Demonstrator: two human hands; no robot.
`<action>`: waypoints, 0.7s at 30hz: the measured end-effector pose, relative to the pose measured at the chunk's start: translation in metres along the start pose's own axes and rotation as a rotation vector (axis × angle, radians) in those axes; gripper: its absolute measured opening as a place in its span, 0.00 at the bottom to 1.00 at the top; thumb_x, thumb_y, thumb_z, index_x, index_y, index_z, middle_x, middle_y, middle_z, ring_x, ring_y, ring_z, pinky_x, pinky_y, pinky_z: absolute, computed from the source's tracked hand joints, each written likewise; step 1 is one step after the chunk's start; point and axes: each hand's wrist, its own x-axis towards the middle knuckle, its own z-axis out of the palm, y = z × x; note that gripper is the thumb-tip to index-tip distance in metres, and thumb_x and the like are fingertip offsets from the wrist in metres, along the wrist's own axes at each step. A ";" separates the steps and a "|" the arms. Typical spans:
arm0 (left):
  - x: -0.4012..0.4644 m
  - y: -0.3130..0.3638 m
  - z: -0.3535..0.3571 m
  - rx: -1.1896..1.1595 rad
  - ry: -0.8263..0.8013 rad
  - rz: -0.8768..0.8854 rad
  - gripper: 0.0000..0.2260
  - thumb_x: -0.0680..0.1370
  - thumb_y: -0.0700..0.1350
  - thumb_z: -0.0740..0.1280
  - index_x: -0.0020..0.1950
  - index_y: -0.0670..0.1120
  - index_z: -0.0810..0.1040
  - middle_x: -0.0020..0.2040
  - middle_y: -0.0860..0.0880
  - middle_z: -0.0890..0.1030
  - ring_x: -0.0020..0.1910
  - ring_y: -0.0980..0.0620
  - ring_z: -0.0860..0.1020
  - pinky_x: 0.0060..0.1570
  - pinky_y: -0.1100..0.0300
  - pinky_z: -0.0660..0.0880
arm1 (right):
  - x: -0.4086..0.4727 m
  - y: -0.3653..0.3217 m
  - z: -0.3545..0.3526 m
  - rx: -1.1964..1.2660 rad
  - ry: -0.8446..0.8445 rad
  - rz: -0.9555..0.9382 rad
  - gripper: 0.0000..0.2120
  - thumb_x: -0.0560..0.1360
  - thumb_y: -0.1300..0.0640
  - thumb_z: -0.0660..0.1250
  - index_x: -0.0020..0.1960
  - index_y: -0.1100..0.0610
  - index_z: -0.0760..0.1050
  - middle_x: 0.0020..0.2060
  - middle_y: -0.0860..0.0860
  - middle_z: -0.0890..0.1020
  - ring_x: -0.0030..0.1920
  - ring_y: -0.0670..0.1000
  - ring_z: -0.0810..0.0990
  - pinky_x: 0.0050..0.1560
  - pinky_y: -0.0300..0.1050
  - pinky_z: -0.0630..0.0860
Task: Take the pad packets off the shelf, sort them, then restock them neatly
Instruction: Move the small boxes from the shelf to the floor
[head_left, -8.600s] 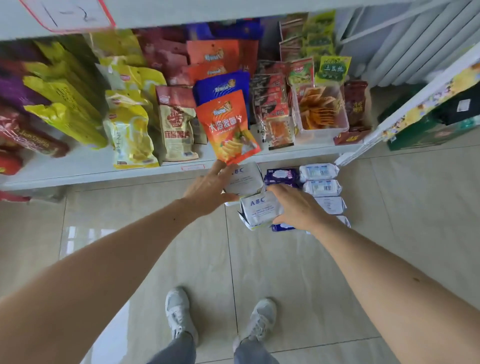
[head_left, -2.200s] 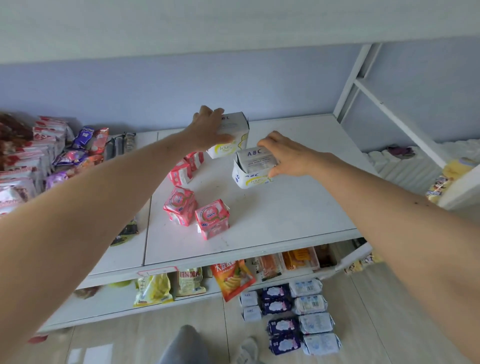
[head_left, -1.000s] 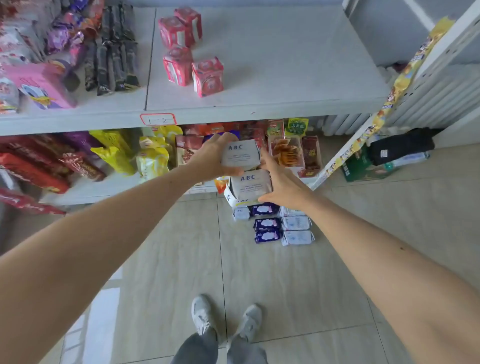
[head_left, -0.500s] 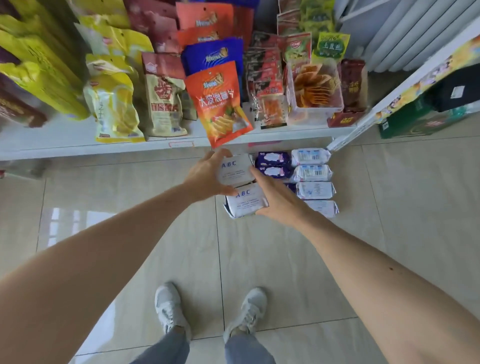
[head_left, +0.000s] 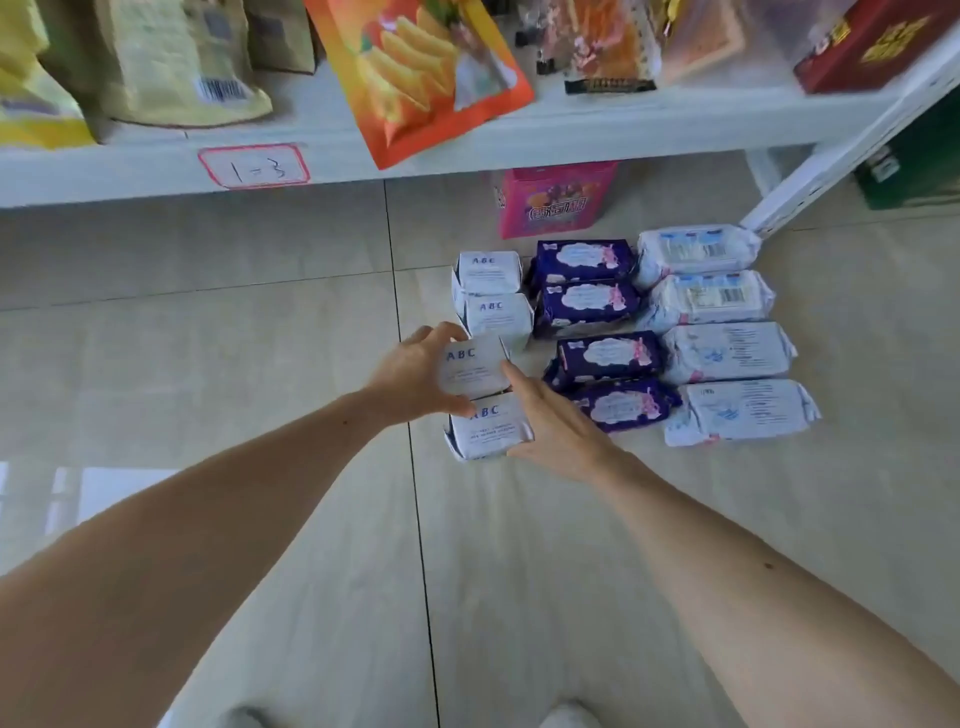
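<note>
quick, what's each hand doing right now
Left hand: closed on an ABC packet.
Right hand: open, fingers flat against the nearest ABC packet, not gripping.

Shop aisle floor under a white shelf

Pale beige floor tiles (head_left: 260, 338) with dark grout lines run beneath a white shelf (head_left: 597, 132) whose front edge bears a red-bordered handwritten label (head_left: 253, 166). A white slanted upright (head_left: 831, 156) stands at right, and daylight glares off the tiles at lower left.
</note>
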 end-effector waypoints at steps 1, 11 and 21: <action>0.008 -0.008 0.010 -0.004 0.009 0.014 0.37 0.59 0.51 0.80 0.63 0.54 0.67 0.55 0.52 0.72 0.51 0.51 0.73 0.47 0.58 0.72 | 0.006 0.008 0.008 -0.005 0.001 0.004 0.49 0.71 0.58 0.73 0.77 0.47 0.40 0.74 0.53 0.61 0.70 0.54 0.65 0.67 0.49 0.65; 0.041 -0.045 0.062 -0.085 0.044 0.111 0.35 0.64 0.50 0.79 0.66 0.53 0.66 0.60 0.49 0.67 0.53 0.50 0.73 0.52 0.56 0.74 | 0.033 0.043 0.036 -0.587 0.215 -0.103 0.49 0.62 0.38 0.75 0.73 0.57 0.56 0.65 0.53 0.73 0.69 0.53 0.62 0.67 0.45 0.57; 0.030 -0.066 0.069 -0.127 0.014 0.115 0.38 0.72 0.56 0.71 0.76 0.56 0.53 0.69 0.47 0.61 0.65 0.52 0.66 0.65 0.58 0.65 | 0.030 0.038 0.042 -0.622 0.208 -0.076 0.55 0.59 0.33 0.74 0.75 0.55 0.55 0.72 0.53 0.59 0.71 0.55 0.57 0.72 0.50 0.54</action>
